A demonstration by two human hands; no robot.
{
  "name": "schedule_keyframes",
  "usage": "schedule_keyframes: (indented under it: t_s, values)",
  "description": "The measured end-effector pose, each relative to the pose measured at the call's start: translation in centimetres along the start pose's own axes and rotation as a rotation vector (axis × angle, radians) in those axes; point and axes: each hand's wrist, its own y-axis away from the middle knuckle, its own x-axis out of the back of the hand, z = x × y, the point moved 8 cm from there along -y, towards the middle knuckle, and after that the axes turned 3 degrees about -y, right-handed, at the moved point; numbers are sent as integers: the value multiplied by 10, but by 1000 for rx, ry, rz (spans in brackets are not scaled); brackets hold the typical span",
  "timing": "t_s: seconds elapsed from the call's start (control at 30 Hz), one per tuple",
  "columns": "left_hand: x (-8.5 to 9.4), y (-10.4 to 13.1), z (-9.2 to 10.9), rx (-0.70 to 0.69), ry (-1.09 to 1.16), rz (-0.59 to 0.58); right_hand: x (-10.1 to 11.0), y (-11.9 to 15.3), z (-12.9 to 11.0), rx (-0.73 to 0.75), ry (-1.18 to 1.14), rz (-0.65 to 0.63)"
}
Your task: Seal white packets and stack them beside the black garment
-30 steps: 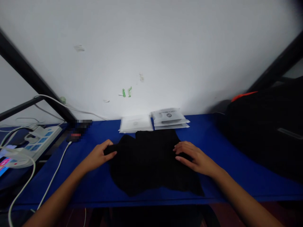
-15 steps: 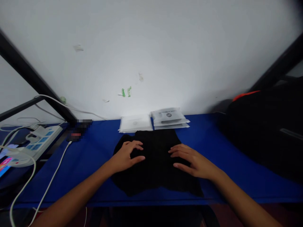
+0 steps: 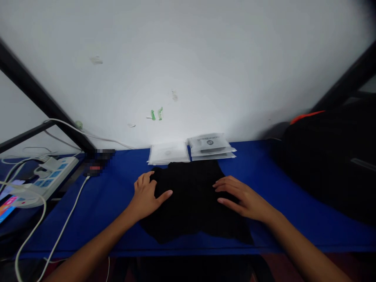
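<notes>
A black cloth garment (image 3: 190,207) lies spread out on the blue table, and its exact kind is hard to make out. My left hand (image 3: 147,196) rests at its left edge, thumb over the fabric and fingers apart along the border. On the right side, my right hand (image 3: 239,197) lies on the cloth's edge with its fingers stretched out and spread. Neither hand grips the fabric. Just behind the garment, against the wall, are two stacks of flat frosted zip bags: a left stack (image 3: 169,152) and a right stack (image 3: 211,147) with dark printing.
At left, a white power strip (image 3: 54,178) with cables stands by a phone (image 3: 8,207). A white cable (image 3: 66,223) runs across the blue table (image 3: 117,203) to a partly blurred device (image 3: 98,162). A large black bag (image 3: 331,168) fills the right side.
My left hand has moved left, from over the cloth to its left edge, and turned a little. My right hand has shifted slightly right. The garment looks almost unchanged.
</notes>
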Motion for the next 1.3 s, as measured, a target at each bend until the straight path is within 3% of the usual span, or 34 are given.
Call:
schedule_keyframes:
  t_s: [0.1, 0.2, 0.27, 0.3, 0.37, 0.43, 0.47, 0.53, 0.67, 0.77, 0.9, 0.97, 1.03, 1.13, 1.2, 1.27, 1.3]
  values:
    - [5, -4, -1, 8, 31, 40, 4, 1, 0, -6, 10, 28]
    - [33, -9, -5, 21, 149, 258, 7, 2, 1, -13, 12, 54]
    - [53, -10, 1, -40, 257, 400, 8, 2, 2, -18, 11, 58]
    - [59, -11, 9, -102, 304, 414, 8, 2, 2, -20, 11, 56]
    - [55, -15, 35, -283, 336, 261, 7, 2, 3, -23, 12, 51]
    - [34, -13, 66, -478, 249, -28, 6, 2, 3, -25, 11, 38]
    - [23, -10, 77, -542, 174, -147, 5, 2, 3, -25, 10, 32]
    - [11, -9, 88, -583, 35, -253, 4, 1, 3, -25, 4, 18]
    - [7, -17, 90, -522, -102, -232, 3, 0, 0, -6, -12, -2]
    - [14, -19, 93, -553, -111, -132, 4, -5, -6, 7, -10, 9]
    - [40, -15, 105, -613, 153, 134, 5, -24, -22, 21, 63, 83]
    - [46, -12, 113, -670, 278, 157, -1, -35, -33, 64, 113, 78]
    - [45, -11, 119, -739, 346, 85, -12, -42, -41, 120, 155, 25]
    - [37, -26, 106, -738, 407, -53, -21, -44, -45, 177, 220, -13]
    - [31, -50, 76, -621, 383, -85, -20, -40, -45, 206, 276, 23]
    - [24, -78, 34, -415, 196, -46, -18, -34, -47, 245, 346, 47]
    - [20, -89, 18, -377, 152, -55, -18, -31, -47, 254, 379, 43]
